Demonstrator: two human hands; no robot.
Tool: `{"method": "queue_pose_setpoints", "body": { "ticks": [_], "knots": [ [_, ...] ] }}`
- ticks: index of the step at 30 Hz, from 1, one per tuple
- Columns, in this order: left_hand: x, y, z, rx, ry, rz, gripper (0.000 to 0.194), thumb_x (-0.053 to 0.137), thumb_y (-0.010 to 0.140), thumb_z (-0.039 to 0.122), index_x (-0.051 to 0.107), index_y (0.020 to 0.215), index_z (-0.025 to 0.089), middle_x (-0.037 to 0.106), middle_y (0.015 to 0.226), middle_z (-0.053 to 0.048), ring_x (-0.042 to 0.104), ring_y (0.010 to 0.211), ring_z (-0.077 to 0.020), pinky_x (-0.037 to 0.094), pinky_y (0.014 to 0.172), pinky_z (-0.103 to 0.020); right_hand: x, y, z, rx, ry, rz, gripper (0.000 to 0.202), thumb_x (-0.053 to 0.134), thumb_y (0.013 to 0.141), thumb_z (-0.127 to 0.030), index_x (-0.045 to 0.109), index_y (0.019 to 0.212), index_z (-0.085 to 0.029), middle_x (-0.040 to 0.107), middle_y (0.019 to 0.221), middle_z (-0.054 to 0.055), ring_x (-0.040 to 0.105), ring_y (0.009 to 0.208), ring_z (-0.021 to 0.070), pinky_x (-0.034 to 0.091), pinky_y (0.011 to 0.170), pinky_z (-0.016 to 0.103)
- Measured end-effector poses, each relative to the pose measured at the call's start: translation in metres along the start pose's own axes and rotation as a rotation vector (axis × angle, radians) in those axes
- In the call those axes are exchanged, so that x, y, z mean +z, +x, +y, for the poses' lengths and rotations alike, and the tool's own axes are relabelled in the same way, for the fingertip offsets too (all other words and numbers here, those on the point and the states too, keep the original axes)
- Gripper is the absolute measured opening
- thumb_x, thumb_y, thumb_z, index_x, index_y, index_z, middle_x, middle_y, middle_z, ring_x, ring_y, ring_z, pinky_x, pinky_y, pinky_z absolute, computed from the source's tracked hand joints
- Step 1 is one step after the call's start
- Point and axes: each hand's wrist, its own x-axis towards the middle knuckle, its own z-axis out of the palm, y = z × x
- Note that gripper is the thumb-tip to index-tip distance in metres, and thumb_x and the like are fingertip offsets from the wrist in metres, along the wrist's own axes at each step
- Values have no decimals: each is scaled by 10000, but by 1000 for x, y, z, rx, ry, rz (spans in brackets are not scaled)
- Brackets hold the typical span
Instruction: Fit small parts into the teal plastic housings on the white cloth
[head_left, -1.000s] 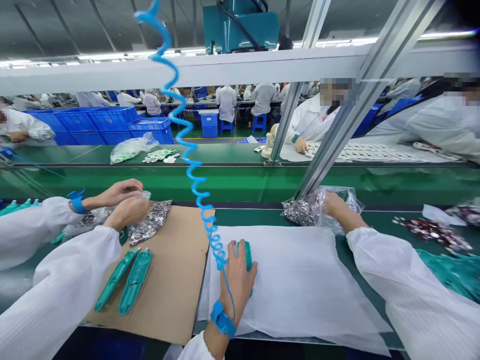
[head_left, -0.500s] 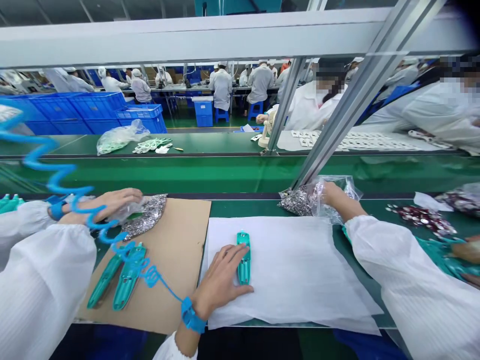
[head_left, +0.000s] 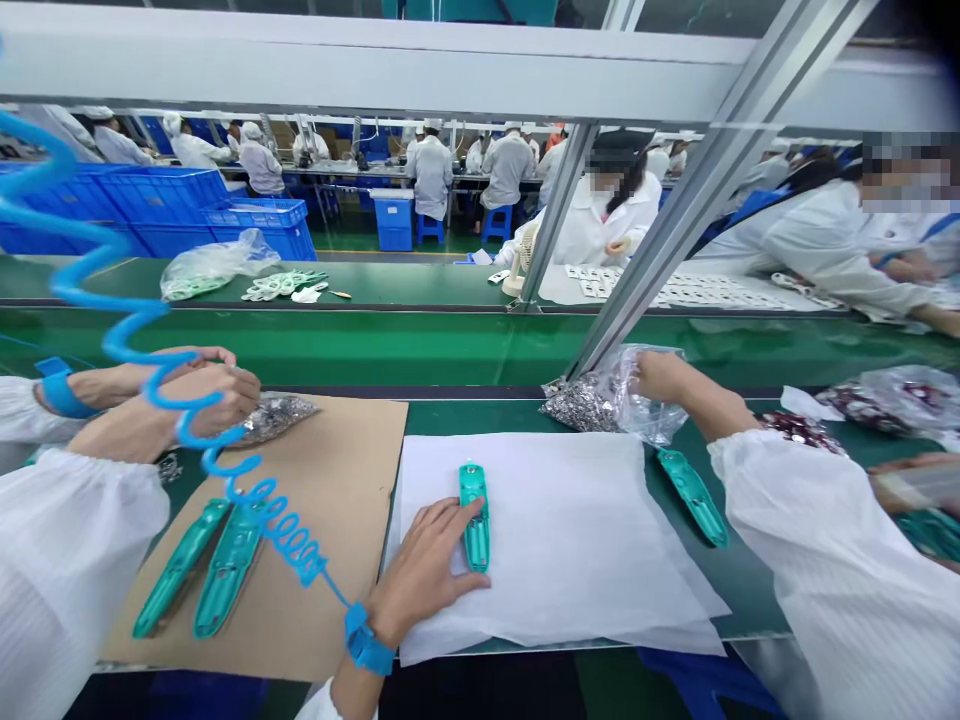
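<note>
Your casing (head_left: 477, 540) is teal on a plain white sheet (head_left: 562, 540), your wrist strap (head_left: 367, 642) bright blue between seven and eight o'clock from it. At nine o'clock lie two teal housings (head_left: 226, 575) on plain brown cardboard (head_left: 345, 475), with a blue coiled cord (head_left: 135, 328) at ten. Between one and two o'clock your small parts (head_left: 581, 405) are speckled silver-grey, and your right sleeve (head_left: 832, 560) is white at three.

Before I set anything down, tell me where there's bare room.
Bare: the sheet, right of the shell at the left hand, and the cardboard between the cord and the sheet. Crowded: the cardboard's left half, with two shells and a co-worker's hands behind; beyond the sheet, where the right hand is at a bag.
</note>
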Motion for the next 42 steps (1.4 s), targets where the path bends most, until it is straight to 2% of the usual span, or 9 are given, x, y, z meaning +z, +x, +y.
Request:
{"method": "queue_pose_setpoints", "body": {
  "ticks": [6, 9, 11, 14, 19, 25, 32, 37, 42],
  "knots": [
    [15, -1, 2, -19, -17, 71, 960, 812, 752, 380, 241, 1522, 334, 517, 1428, -83, 433, 1356, -325, 379, 1118, -521, -36, -27, -4, 16, -17, -26, 188, 576, 838, -202, 748, 899, -156, 721, 992, 100, 608, 867, 182, 339, 740, 267],
    [19, -1, 1, 0, -31, 99, 977, 809, 757, 383, 212, 1529, 341, 540, 1400, -79, 449, 1344, -310, 380, 1116, -503, -59, -62, -7, 85, 28, 37, 166, 637, 817, -268, 752, 907, -187, 717, 889, 66, 604, 769, 176, 350, 705, 266],
    [20, -1, 1, 12, -33, 110, 989, 807, 757, 393, 194, 1532, 335, 543, 1397, -78, 450, 1343, -301, 378, 1116, -493, -60, -93, -12, 121, 83, 52, 194, 688, 788, -360, 748, 906, -219, 689, 744, 39, 584, 656, 178, 360, 661, 278],
    [22, -1, 1, 33, -12, 120, 1001, 805, 755, 411, 180, 1532, 327, 539, 1405, -79, 451, 1339, -302, 377, 1110, -494, -33, -141, -27, 121, 180, 51, 207, 677, 768, -438, 727, 878, -270, 656, 642, 10, 574, 569, 199, 374, 598, 301],
    [23, -1, 2, 56, 21, 143, 953, 758, 784, 484, 192, 1531, 309, 533, 1409, -94, 448, 1347, -301, 380, 1102, -492, 46, -207, -90, -135, 572, -49, 159, 594, 813, -416, 696, 850, -300, 723, 887, 13, 663, 733, 231, 493, 715, 344],
    [25, 0, 2, 77, 36, 140, 893, 683, 844, 520, 171, 1536, 285, 539, 1401, -111, 468, 1329, -304, 382, 1081, -491, 97, -240, -160, -286, 808, -170, 154, 506, 912, -352, 634, 880, -272, 678, 955, 33, 652, 828, 211, 524, 723, 331],
    [23, 1, 4, 68, 68, 117, 950, 715, 802, 542, 171, 1533, 272, 523, 1436, -101, 453, 1338, -309, 376, 1081, -477, 116, -243, -152, -247, 595, -80, 186, 430, 956, -328, 597, 987, -254, 674, 972, 43, 668, 852, 233, 511, 730, 361],
    [24, 1, 4, 72, 69, 125, 957, 720, 799, 536, 171, 1535, 266, 527, 1429, -102, 461, 1335, -307, 370, 1085, -471, 117, -245, -141, -229, 359, -25, 284, 398, 970, -394, 612, 1126, -292, 629, 1081, 63, 614, 586, 182, 448, 517, 336],
    [24, 1, 4, 74, 73, 129, 955, 716, 805, 532, 163, 1537, 267, 526, 1428, -112, 457, 1340, -311, 372, 1082, -471, 116, -244, -143, -262, 294, 1, 232, 447, 966, -414, 621, 1020, -270, 641, 1049, 51, 620, 606, 177, 388, 481, 297]
  ]
}}
